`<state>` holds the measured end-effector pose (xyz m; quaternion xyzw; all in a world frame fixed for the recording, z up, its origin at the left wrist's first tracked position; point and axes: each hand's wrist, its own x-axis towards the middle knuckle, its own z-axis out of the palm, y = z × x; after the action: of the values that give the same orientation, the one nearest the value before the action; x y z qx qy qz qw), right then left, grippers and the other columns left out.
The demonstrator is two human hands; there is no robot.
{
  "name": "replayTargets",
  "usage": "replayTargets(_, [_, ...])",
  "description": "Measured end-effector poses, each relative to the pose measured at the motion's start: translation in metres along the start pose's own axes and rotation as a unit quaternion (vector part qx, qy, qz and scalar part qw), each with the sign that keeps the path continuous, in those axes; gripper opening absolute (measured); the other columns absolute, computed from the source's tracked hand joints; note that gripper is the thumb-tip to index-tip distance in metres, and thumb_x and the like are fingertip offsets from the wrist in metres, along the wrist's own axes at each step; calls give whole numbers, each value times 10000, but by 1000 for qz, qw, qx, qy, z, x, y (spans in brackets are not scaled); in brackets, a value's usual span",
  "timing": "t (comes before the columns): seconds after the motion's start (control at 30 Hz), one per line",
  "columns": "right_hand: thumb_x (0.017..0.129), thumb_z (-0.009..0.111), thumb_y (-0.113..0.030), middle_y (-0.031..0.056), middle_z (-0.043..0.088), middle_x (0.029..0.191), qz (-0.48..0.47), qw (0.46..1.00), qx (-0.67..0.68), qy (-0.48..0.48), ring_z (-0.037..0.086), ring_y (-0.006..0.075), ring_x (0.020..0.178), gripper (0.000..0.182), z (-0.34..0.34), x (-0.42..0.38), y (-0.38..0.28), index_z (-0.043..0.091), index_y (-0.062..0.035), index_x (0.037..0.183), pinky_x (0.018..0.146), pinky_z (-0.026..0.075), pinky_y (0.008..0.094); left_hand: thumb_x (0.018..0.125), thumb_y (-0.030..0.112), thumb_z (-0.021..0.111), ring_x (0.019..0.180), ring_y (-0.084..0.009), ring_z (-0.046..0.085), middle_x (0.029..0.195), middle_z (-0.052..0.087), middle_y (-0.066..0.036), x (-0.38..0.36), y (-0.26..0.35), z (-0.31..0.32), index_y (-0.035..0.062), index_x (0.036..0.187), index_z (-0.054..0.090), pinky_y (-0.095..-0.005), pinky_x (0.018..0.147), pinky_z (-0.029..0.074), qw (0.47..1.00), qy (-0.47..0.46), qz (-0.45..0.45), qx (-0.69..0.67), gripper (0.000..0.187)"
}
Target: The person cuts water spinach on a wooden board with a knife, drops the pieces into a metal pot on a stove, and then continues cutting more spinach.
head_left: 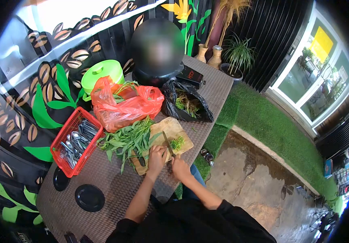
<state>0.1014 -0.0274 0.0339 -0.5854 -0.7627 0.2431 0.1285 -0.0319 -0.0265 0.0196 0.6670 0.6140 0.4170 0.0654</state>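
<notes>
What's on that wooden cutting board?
Chopped greens, a knife across the board, and leafy stems over its left edge. What the stems and left hand cover can't be seen.

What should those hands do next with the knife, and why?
Maybe make one small cut, with the left hand tucked back from the blade. The right hand grips the knife at the cutting board; chopped green bits lie on one side of the blade, and uncut leafy greens on the other.

No text readable; red lettering [191, 74] on black box [198, 81] too small.
</notes>
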Motion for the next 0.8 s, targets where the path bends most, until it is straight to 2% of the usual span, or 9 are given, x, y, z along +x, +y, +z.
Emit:
replayTargets(0.07, [964,369,-307,277,621,747,47,998,0,-43,627,442,722,343,-2,-11,-8,441,28,978,610,508,518,790,54,604,910,-301,525,890,606,-137,-3,3,-3,-28,911,681,-389,811,430,1000,0,6,11,165])
replayTargets(0.2, [961,378,-304,299,618,775,1,1000,5,-8,625,451,725,342,-4,15,-3,431,34,976,606,514,507,782,43,602,902,-292,531,880,618,-131,-2,5,-6,-18,877,691,-390,803,435,1000,0,-17,-3,143])
replayTargets(0.33, [963,365,-315,298,620,794,35,998,14,-40,623,453,758,338,-7,2,-7,427,17,987,632,509,517,765,48,622,882,-291,538,844,626,-128,3,-8,5,-11,845,695,-390,796,435,998,20,-46,-31,124])
replayTargets(0.37, [956,384,-342,255,641,811,63,997,-4,-48,648,410,762,358,-4,-4,-11,437,7,1015,663,528,481,757,52,634,873,-293,539,830,627,-128,2,-9,6,-11,831,695,-390,790,436,998,24,-53,-34,114])
replayTargets(0.53, [956,390,-339,252,643,802,40,999,-7,-32,648,411,749,352,2,12,-2,438,5,1010,649,528,488,721,51,670,860,-298,538,810,624,-128,2,-7,4,5,785,697,-389,771,437,998,30,-54,-5,83])
replayTargets(0.6, [955,392,-338,261,640,797,25,999,-14,-38,650,407,749,363,-4,12,-2,436,19,1009,637,528,489,701,50,688,852,-301,534,794,613,-125,7,-8,5,20,758,696,-392,769,430,994,45,-83,-49,64])
replayTargets(0.73, [951,398,-342,273,634,799,66,995,-26,-74,654,394,771,390,-3,-5,-19,431,39,1029,651,523,503,691,57,703,857,-301,527,799,600,-120,6,-8,7,27,739,692,-394,772,422,993,46,-102,-44,57])
replayTargets(0.77, [961,375,-325,291,622,750,48,998,-4,-38,626,456,712,351,10,4,-10,424,19,1010,634,517,516,702,59,695,868,-300,524,813,597,-118,7,-8,8,23,746,690,-393,783,417,993,47,-100,-39,57])
replayTargets(0.8, [961,375,-325,291,622,750,48,998,-4,-40,626,456,712,351,9,6,-6,424,19,1010,634,517,516,712,61,688,879,-298,521,827,594,-117,5,-5,6,19,754,688,-392,794,412,993,47,-100,-33,59])
